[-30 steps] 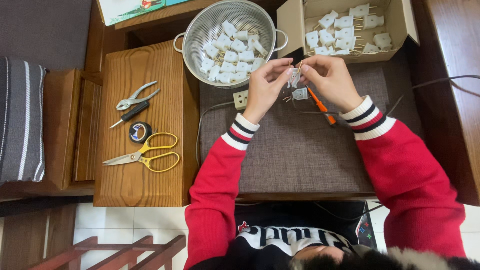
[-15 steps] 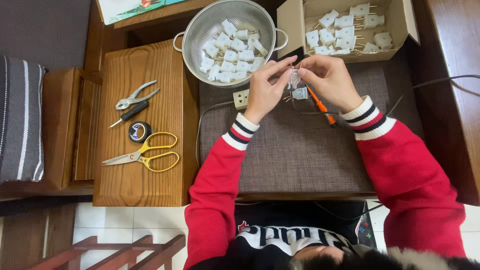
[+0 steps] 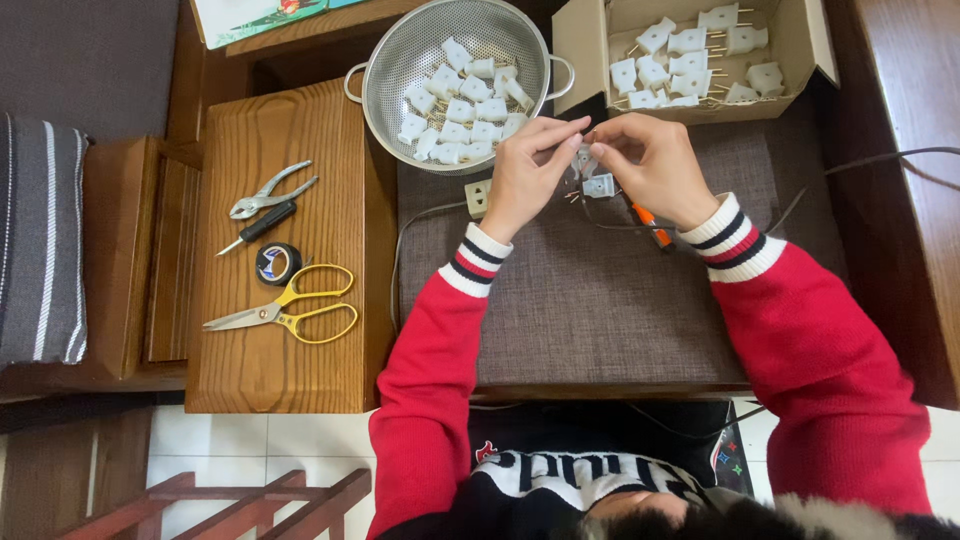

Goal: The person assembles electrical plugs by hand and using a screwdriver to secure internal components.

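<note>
- Wooden side table (image 3: 250, 380), left of the work area — bearing pliers (image 3: 268, 190), a small black-handled screwdriver (image 3: 257, 228), a roll of black tape (image 3: 277, 262) and yellow-handled scissors (image 3: 285, 308).
- Grey-brown woven mat (image 3: 580, 310), spread in front of the person; both red-sleeved forearms angled up and inward across it, meeting near its far edge.
- Metal colander (image 3: 400, 50), beyond the mat at left, holding loose white plug parts (image 3: 460, 110).
- Cardboard box (image 3: 585, 45), beyond the mat at right, holding white plugs with prongs (image 3: 690, 45).
- Left hand (image 3: 525, 175), palm turned inward, thumb and forefinger narrowed to a pinch on the small plug piece (image 3: 583, 158).
- Right hand (image 3: 655, 165), mirroring it from the other side, fingertips closed on the same piece — neither hand clearly nearer.
- Plug piece raised just above the mat between the two sets of fingertips, directly ahead of both thumbs; long axis too small to tell.
- Second white plug part (image 3: 599, 185), just below the pinch.
- Orange-handled tool (image 3: 650, 222), lying on the mat under the right wrist.
</note>
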